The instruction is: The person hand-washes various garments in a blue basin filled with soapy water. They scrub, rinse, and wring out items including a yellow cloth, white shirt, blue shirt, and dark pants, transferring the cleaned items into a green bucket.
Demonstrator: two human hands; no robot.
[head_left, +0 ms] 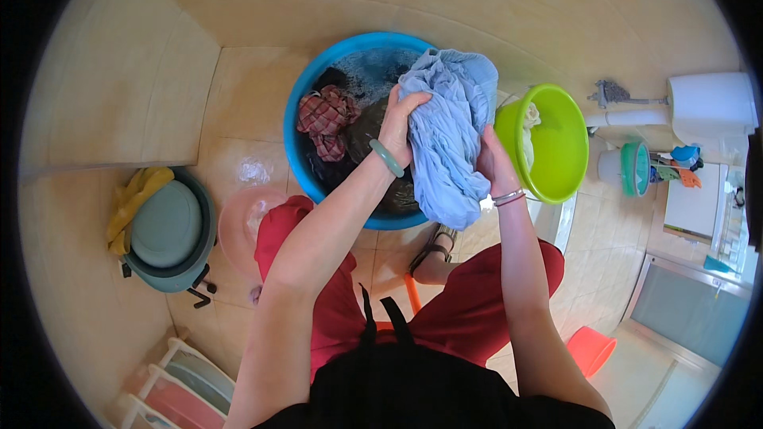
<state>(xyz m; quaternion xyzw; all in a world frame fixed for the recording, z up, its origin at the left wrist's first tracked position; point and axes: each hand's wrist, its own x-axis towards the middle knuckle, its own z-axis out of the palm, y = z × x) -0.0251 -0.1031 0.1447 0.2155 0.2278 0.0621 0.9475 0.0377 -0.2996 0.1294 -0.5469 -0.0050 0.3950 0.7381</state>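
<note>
A bunched, wet-looking light blue cloth garment (449,135) is held up between my hands, over the right side of a large blue basin (296,103). My left hand (397,125) grips its left side, thumb lying across the fabric. On its lower right edge my right hand (497,160) is closed, some fingers hidden behind the cloth. Inside the basin, a red checked cloth (326,115) and dark fabric (362,139) lie in sudsy water. A lime green basin (560,143), tilted, stands beside my right hand with a cream cloth (530,123) in it.
A pink basin (237,226) sits by my left knee. Further left stands a grey-green lidded bucket (167,226) draped with a yellow cloth (131,210). A rack of basins (187,385) is at the lower left, a red-orange tub (590,351) at the lower right. Tiled walls enclose the far side.
</note>
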